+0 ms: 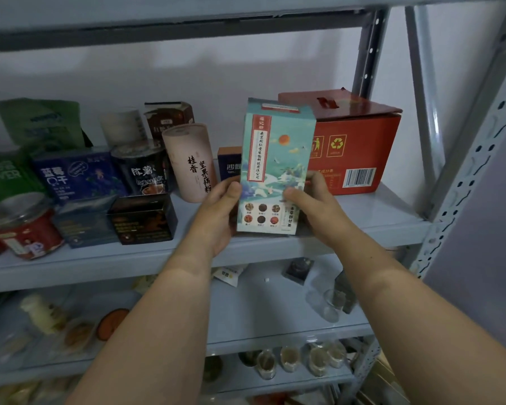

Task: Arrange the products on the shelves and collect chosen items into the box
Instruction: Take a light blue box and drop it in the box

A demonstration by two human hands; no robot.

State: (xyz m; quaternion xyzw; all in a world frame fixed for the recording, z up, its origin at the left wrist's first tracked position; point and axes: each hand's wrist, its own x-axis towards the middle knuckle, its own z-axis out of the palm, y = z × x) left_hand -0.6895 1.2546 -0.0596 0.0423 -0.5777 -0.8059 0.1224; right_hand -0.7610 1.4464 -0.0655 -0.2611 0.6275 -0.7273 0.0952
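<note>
The shelf [362, 220], painted metal, is looking smooth and slightly shiny. The tea box [275, 159] is showing printed cardboard with a soft sheen. At its 2 o'clock the red carton [360, 147] is gleaming as glossy card. At 9 o'clock the pink tube [190, 162] is looking like matt paper, and at 8 o'clock the black box [142, 219] is glinting.

The teal tea box [275, 168] (red label strip, six ingredient pictures) stands upright near the shelf [377, 217] front.

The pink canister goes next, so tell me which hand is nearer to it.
Left. The left hand grips the tea box just beside the pink canister; the right hand grips the box's opposite edge, farther away.
</note>
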